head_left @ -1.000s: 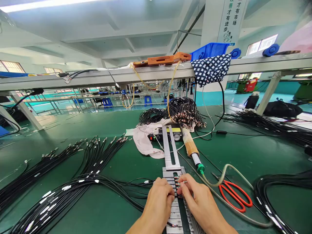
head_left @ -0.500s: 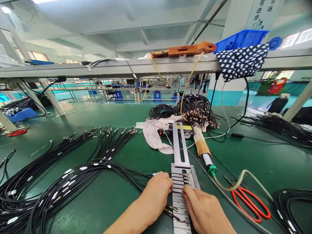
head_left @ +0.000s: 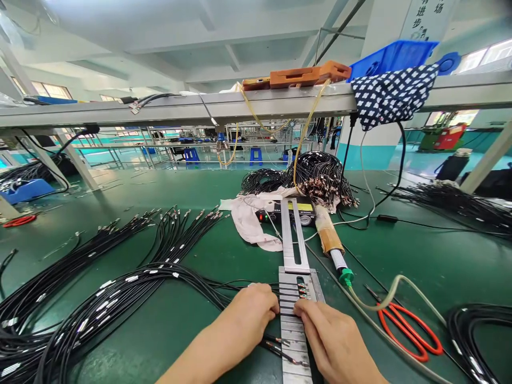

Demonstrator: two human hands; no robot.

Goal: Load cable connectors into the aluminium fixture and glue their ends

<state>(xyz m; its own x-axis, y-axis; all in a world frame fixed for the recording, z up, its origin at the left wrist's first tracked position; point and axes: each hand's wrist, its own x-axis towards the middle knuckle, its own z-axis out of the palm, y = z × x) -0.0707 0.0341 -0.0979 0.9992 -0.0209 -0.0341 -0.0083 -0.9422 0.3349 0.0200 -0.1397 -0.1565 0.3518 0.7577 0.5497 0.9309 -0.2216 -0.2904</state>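
Both my hands rest at a slotted metal fixture (head_left: 294, 325) on the green bench. My left hand (head_left: 250, 312) is curled at the fixture's left edge, its fingers closed on thin black cables (head_left: 224, 290) that run into the slots. My right hand (head_left: 334, 341) lies on the fixture's right side with the fingers pressed together on the cable ends; what they pinch is hidden. Several cable tips with metal connectors (head_left: 303, 290) sit in the upper slots. Two more cable ends (head_left: 278, 346) lie loose just below my left hand.
Fanned bundles of black cables (head_left: 112, 277) cover the left of the bench (head_left: 192, 330). Red scissors (head_left: 408, 328) and a dispensing syringe with hose (head_left: 334, 245) lie right of the fixture. A controller box (head_left: 298, 217), a white cloth (head_left: 250, 224) and a cable heap (head_left: 320, 178) sit behind.
The view swung left and slightly up. My hands slid down the fixture, uncovering the upper slots with seated cable tips; my right fingers moved from the centre groove to the right side.
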